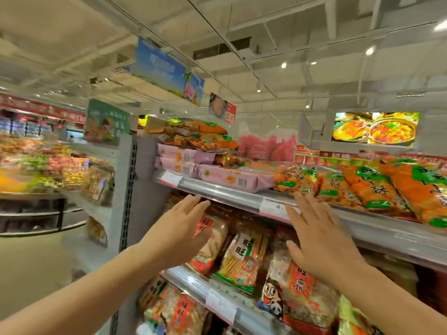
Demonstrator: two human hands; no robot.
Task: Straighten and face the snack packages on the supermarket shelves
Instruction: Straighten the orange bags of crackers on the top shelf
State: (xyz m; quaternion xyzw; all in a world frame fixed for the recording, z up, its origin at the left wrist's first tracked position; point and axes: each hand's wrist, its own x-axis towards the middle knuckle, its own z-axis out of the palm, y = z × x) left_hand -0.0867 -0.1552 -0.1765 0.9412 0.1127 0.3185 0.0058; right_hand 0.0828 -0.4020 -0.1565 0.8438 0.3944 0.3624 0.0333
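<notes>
Both my hands are up with fingers straight, holding nothing. Right hand (319,238) is nearer: the orange bags (338,187) lie on the top shelf (232,193) at its 12 o'clock, long axes running front-to-back. Left hand (179,230) hovers below the shelf edge.

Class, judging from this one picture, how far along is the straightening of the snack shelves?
Done: the orange-and-green snack bags on the top shelf lie in an overlapping row. In hand: nothing; both open hands, left and right, are raised before the shelf's grey front rail. Left: the flat pink packets lie askew and the red-and-white cracker bags lean unevenly.
</notes>
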